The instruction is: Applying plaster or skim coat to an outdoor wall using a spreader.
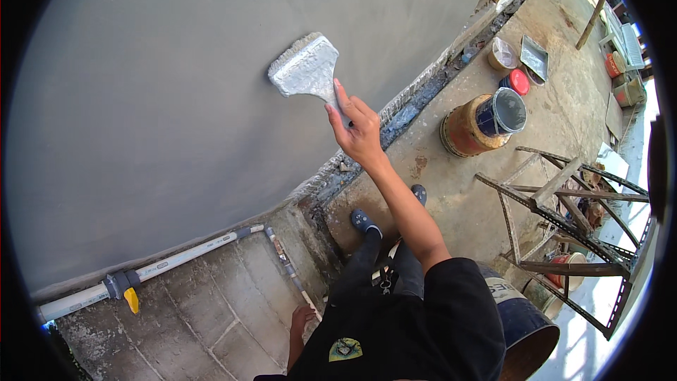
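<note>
My right hand grips the handle of a wide, paint-coated brush, whose bristles are at the smooth grey wall. Low at the bottom, my left hand is partly hidden by my body, its fingers curled beside a white pipe; what, if anything, they hold is unclear. The pipe bends along the wall's foot and carries a valve with a yellow handle.
Buckets, a red lid and a tray stand on the concrete floor at right, along a rough trench. A metal frame and dark drum are right of me. A pole leans farther back.
</note>
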`<control>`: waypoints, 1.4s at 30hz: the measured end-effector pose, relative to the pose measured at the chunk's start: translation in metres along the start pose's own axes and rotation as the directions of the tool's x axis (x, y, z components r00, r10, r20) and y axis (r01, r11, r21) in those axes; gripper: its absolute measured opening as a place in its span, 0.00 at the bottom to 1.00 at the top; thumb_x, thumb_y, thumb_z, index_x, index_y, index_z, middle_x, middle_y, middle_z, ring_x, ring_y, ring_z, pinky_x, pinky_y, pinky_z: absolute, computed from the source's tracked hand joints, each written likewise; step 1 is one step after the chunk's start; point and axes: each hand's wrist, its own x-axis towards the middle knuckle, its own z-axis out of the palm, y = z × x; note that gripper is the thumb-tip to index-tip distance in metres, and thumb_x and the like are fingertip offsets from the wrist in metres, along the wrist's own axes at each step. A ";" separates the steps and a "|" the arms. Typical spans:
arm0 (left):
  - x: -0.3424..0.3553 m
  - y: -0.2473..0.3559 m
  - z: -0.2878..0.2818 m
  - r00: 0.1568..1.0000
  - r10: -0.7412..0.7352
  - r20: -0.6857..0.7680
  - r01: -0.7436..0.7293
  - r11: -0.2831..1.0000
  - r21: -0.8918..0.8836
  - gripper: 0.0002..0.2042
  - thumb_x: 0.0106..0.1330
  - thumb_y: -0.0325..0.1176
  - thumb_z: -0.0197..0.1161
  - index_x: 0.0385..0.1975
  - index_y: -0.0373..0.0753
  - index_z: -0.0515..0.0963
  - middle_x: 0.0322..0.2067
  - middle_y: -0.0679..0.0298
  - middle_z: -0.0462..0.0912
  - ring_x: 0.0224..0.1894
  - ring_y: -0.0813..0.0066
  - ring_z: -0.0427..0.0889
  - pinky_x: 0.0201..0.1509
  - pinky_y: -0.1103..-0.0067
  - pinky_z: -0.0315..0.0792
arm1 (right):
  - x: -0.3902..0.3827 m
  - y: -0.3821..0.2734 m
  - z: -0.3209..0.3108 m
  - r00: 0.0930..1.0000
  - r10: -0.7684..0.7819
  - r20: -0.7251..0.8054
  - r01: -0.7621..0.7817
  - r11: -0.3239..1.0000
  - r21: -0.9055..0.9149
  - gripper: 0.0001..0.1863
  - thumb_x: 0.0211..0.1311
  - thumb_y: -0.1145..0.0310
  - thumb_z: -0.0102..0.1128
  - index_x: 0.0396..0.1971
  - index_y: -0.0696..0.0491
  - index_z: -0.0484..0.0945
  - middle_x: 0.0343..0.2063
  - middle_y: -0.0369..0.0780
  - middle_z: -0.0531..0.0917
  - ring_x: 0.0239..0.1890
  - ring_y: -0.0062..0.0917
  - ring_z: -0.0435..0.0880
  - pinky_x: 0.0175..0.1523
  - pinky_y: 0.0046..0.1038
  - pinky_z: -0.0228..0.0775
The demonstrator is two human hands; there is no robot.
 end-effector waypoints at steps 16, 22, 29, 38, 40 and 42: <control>-0.004 -0.029 0.003 1.000 -0.013 -0.020 0.012 0.997 -0.078 0.15 0.63 0.39 0.47 0.45 0.41 0.71 0.34 0.59 0.80 0.33 0.68 0.80 0.35 0.73 0.72 | -0.149 0.084 0.028 0.861 0.377 0.341 -0.303 0.919 -0.252 0.23 0.55 0.73 0.56 0.52 0.62 0.67 0.22 0.53 0.77 0.22 0.44 0.78 0.27 0.36 0.68; 0.008 -0.015 0.027 0.991 0.129 -0.018 -0.130 0.991 -0.030 0.16 0.64 0.40 0.46 0.47 0.40 0.70 0.37 0.59 0.80 0.36 0.69 0.79 0.39 0.73 0.71 | -0.034 -0.099 0.052 0.995 0.007 0.097 -0.014 0.998 0.069 0.25 0.52 0.78 0.58 0.53 0.61 0.67 0.17 0.41 0.71 0.16 0.26 0.69 0.23 0.24 0.62; -0.003 -0.037 0.030 0.990 0.126 -0.065 -0.135 0.979 -0.152 0.17 0.63 0.43 0.47 0.48 0.42 0.70 0.36 0.58 0.80 0.35 0.67 0.79 0.41 0.69 0.70 | -0.128 0.023 0.088 0.975 -0.102 0.198 0.154 0.952 -0.265 0.31 0.51 0.75 0.61 0.57 0.56 0.63 0.16 0.38 0.65 0.11 0.28 0.66 0.16 0.28 0.62; -0.005 -0.080 0.020 0.999 -0.016 -0.044 0.007 0.980 -0.199 0.14 0.64 0.41 0.46 0.45 0.43 0.70 0.35 0.56 0.80 0.37 0.64 0.79 0.40 0.67 0.70 | -0.229 0.117 0.065 0.636 0.668 0.386 -0.292 0.672 -0.681 0.21 0.56 0.64 0.51 0.47 0.61 0.71 0.23 0.52 0.79 0.27 0.46 0.80 0.34 0.44 0.70; -0.005 -0.085 0.023 0.999 -0.023 -0.032 0.014 0.966 -0.258 0.15 0.64 0.42 0.46 0.46 0.42 0.69 0.35 0.56 0.80 0.37 0.64 0.79 0.39 0.68 0.71 | -0.188 0.070 0.082 0.726 0.585 0.363 -0.326 0.756 -0.568 0.22 0.56 0.64 0.53 0.48 0.62 0.71 0.22 0.54 0.78 0.24 0.45 0.79 0.30 0.41 0.68; 0.009 -0.090 0.023 0.999 -0.010 0.043 0.023 0.945 -0.326 0.16 0.64 0.42 0.46 0.47 0.42 0.69 0.36 0.56 0.80 0.37 0.64 0.79 0.40 0.68 0.71 | -0.147 0.006 0.083 0.755 0.552 0.356 -0.339 0.791 -0.509 0.23 0.56 0.64 0.54 0.49 0.63 0.71 0.22 0.54 0.78 0.21 0.44 0.79 0.28 0.39 0.67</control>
